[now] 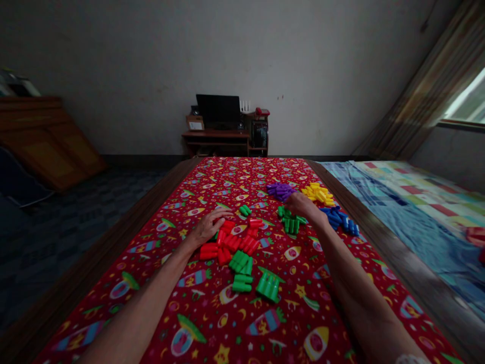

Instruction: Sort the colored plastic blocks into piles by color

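On a red patterned cloth [265, 323] lie small plastic pieces grouped by colour. My left hand [209, 225] rests at the left edge of the red pieces [232, 242], fingers apart, with a bit of green showing beneath it. My right hand [302, 205] reaches over the far green pieces [291, 225], beside the purple pile [280, 191]; its fingertips are hidden. Yellow pieces [317, 194] and blue pieces [339, 220] lie to its right. Nearer to me are more green pieces [268, 286], and a small green pair [245, 210] sits between my hands.
The cloth covers a long table with dark wooden edges [373, 237]. A bed with a blue and patchwork cover [394, 217] stands at the right. Against the far wall is a desk [215, 134] with a monitor [219, 111]; a wooden cabinet [49, 141] stands at the left.
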Demonstrator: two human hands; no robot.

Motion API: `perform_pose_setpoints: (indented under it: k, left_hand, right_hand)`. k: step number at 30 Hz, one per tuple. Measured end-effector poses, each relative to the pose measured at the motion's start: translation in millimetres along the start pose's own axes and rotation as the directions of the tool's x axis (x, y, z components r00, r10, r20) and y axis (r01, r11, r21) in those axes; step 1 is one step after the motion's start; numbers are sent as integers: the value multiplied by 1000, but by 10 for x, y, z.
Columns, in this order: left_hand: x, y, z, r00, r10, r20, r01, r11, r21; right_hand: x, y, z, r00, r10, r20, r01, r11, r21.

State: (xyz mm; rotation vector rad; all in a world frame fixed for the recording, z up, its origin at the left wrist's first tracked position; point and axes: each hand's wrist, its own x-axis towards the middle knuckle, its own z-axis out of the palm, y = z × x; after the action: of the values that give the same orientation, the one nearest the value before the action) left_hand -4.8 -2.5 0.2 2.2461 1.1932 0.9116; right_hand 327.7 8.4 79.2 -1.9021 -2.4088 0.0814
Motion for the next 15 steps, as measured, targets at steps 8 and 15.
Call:
perform_pose_setpoints:
  k: [8, 15]
  left_hand:
    - [-11, 1, -16, 998, -33, -51, 34, 999, 7]
    - [-16, -33, -12, 998, -9, -62, 10, 1000, 13]
  right_hand:
    - [84, -776, 231, 939, -290, -185, 303, 952, 45]
    - [276, -1160, 416, 932, -354, -78, 360, 929, 86]
